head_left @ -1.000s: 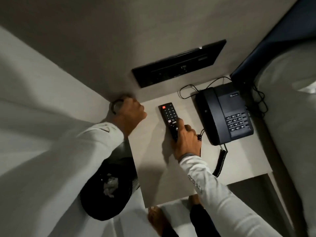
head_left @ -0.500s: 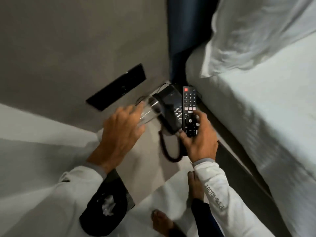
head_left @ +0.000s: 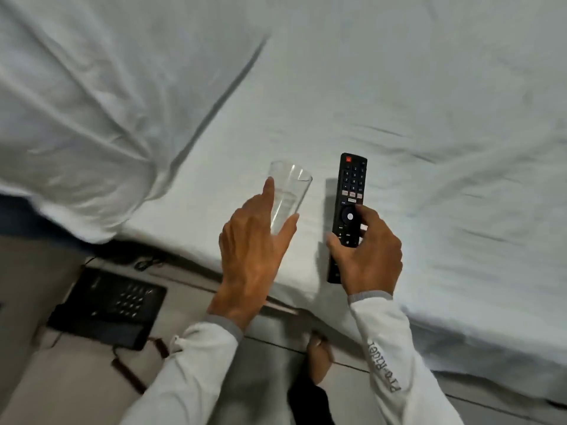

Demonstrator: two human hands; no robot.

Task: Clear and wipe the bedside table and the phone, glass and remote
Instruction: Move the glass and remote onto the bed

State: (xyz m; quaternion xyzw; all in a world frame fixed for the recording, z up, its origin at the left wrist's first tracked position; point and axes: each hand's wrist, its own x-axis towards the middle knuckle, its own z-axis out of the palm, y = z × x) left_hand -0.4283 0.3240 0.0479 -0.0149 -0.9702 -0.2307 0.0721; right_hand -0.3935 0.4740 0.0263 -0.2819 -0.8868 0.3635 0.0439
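1. Bed: white sheet fills the far and right of the view, with a pillow at far left. Both carried items hang over its near edge; neither appears set down yet.
2. Desk: pale top at near left, only partly in view. No cloth is visible and nothing shows wiping begun. Judgement: clearing is under way, wiping is all still to do.
3. Phone: black, lies on the desk at near left with its coiled cord trailing toward the near edge. Not yet lifted off. Keypad markings are too blurred to read.
4. Left hand: its grip is wrapped round the lower part of the glass, thumb and fingers pinching it. The glass is clear, tilted, and looks empty.
5. Right hand: its grip is closed on the lower half of the remote, thumb on the face. The remote is black with a red power button at the far end; button legends are unreadable.
6. Writing: the right sleeve bears grey lettering that appears to read "pro-Rider"; this is uncertain.
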